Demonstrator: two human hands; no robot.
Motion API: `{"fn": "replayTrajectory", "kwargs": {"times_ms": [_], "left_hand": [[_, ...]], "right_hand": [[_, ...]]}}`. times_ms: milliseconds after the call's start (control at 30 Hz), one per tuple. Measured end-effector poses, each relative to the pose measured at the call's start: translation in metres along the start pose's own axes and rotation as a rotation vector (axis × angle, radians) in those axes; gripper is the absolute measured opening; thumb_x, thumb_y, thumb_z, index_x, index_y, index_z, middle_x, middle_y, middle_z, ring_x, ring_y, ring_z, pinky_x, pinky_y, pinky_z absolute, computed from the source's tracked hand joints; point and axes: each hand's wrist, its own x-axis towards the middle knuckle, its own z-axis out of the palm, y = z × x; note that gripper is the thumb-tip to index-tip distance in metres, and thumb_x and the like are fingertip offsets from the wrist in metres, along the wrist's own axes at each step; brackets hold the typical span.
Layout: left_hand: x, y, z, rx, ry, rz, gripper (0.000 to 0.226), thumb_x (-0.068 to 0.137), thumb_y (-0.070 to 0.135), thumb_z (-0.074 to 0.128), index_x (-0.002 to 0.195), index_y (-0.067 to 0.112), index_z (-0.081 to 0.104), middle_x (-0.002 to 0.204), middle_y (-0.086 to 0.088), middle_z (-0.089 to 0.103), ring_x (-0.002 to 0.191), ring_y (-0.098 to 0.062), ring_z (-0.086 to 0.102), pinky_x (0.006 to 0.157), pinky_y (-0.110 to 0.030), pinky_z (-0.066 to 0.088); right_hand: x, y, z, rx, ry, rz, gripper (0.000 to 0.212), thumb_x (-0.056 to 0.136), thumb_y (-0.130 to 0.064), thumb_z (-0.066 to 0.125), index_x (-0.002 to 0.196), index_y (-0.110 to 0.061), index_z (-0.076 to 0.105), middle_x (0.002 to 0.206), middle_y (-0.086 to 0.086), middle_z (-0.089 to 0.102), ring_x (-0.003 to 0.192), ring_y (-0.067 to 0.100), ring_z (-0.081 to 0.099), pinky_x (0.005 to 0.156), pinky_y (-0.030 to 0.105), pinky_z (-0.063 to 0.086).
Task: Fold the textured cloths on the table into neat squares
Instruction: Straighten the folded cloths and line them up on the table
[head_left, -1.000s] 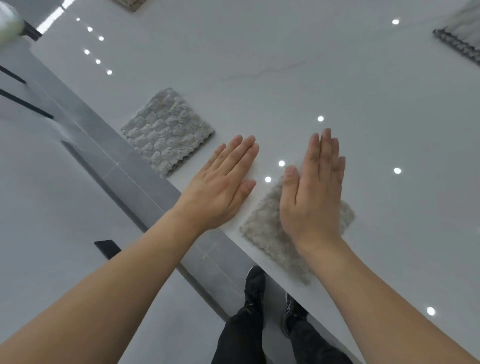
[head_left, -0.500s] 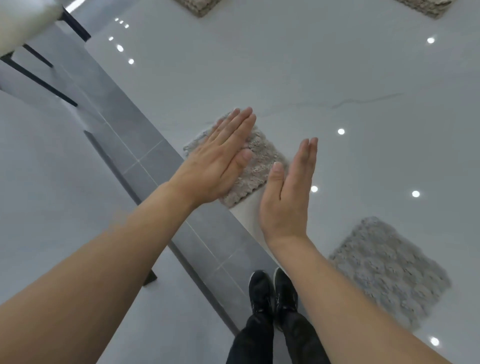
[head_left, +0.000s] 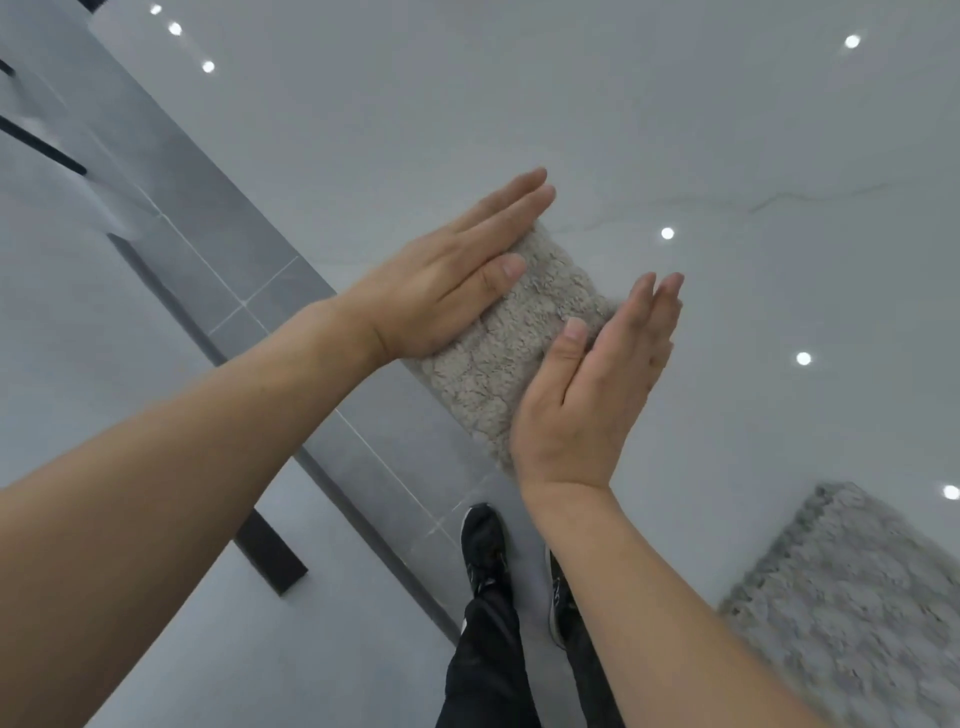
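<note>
A folded beige textured cloth (head_left: 514, 353) lies at the near edge of the glossy white table (head_left: 675, 130). My left hand (head_left: 447, 280) rests flat with straight fingers on the cloth's left side. My right hand (head_left: 592, 395) stands on edge with straight fingers against the cloth's right side. The cloth sits squeezed between the two hands, partly hidden under them. A second folded grey textured cloth (head_left: 852, 597) lies on the table at the lower right, blurred.
The table edge runs diagonally from upper left to lower middle. Beyond it lies grey tiled floor (head_left: 249, 270) with my black shoes (head_left: 488, 551) and a dark table leg (head_left: 270, 551). Ceiling lights reflect as bright dots on the tabletop.
Both hands left the grey cloth and shifted left to the beige cloth. The left hand now lies on it and the right hand has closed in against its right side.
</note>
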Motion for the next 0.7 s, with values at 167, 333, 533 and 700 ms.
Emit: {"fn": "replayTrajectory", "kwargs": {"times_ms": [167,333,533,700], "left_hand": [[0.004,-0.010,0.001,0.259,-0.097,0.059,0.057,0.105,0.039,0.026,0.157,0.014,0.020,0.165,-0.003,0.011,0.152,-0.015,0.006,0.124,-0.037,0.008],[-0.001,-0.022,-0.009,0.424,-0.139,0.030,0.058,0.105,0.044,0.019,0.158,0.020,0.011,0.165,0.003,0.011,0.152,-0.013,0.003,0.124,-0.037,0.001],[-0.023,-0.022,-0.009,0.405,0.066,-0.194,0.057,0.106,0.042,0.021,0.156,0.015,0.025,0.163,-0.001,0.022,0.151,-0.014,0.010,0.124,-0.034,0.005],[-0.048,0.036,0.044,0.018,0.652,-0.615,0.052,0.107,0.033,0.025,0.155,0.012,0.024,0.164,0.000,0.018,0.151,-0.010,0.003,0.124,-0.035,0.001]], "right_hand": [[0.002,0.001,0.002,-0.249,-0.093,-0.019,0.062,0.102,-0.035,0.024,0.154,-0.006,0.006,0.162,0.010,-0.004,0.149,0.022,-0.008,0.121,0.044,-0.002],[0.002,0.011,-0.011,-0.501,-0.277,-0.121,0.065,0.102,-0.041,0.018,0.153,-0.006,-0.002,0.162,0.009,-0.007,0.149,0.023,-0.012,0.119,0.047,-0.010],[0.029,0.036,-0.054,-0.602,-0.476,-0.239,0.068,0.096,-0.047,0.005,0.154,-0.011,-0.003,0.162,0.003,-0.008,0.148,0.014,-0.013,0.118,0.041,-0.016],[0.074,0.026,-0.049,-0.250,-0.693,-0.487,0.067,0.097,-0.047,0.014,0.154,-0.012,0.010,0.163,0.001,0.004,0.149,0.008,-0.003,0.121,0.032,-0.006]]}}
